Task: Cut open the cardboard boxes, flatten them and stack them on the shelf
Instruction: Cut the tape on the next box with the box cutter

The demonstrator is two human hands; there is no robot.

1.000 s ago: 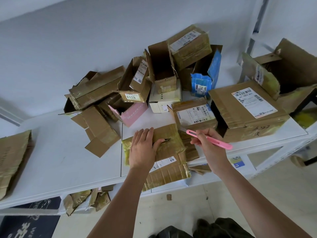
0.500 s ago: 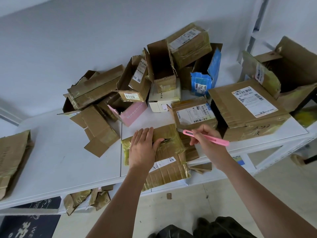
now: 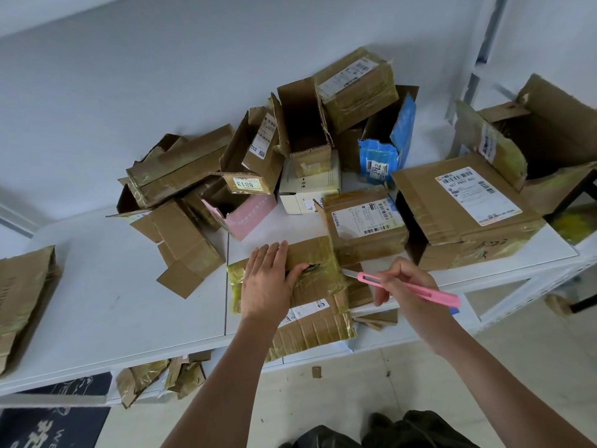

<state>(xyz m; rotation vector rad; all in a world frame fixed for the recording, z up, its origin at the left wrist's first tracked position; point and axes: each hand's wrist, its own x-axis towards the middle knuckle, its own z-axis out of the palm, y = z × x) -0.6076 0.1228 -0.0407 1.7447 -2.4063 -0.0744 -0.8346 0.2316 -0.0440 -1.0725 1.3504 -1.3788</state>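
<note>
A taped cardboard box (image 3: 310, 295) lies at the near edge of the white shelf (image 3: 113, 302), its near end hanging a little past the rim. The left hand (image 3: 268, 286) lies flat on the box's left half, its fingers (image 3: 273, 253) straight and close together, the thumb reaching right toward a small dark tear in the tape. The right hand (image 3: 403, 286) is just right of the box, its fingers curled round a pink utility knife (image 3: 408, 286) — the short blade points left and reaches the box's right edge, though whether it touches there cannot be told.

Beyond the hands, toward the far wall, a heap of opened boxes (image 3: 290, 140) is piled together, among them a pink box (image 3: 248, 218) and a blue one (image 3: 387, 147). A sealed labelled box (image 3: 365, 227) sits just beyond the knife, and a larger labelled box (image 3: 462, 208) stands to its right. At the far left edge of the shelf lies a stack of flattened cardboard (image 3: 22, 302) — well apart from the heap.
</note>
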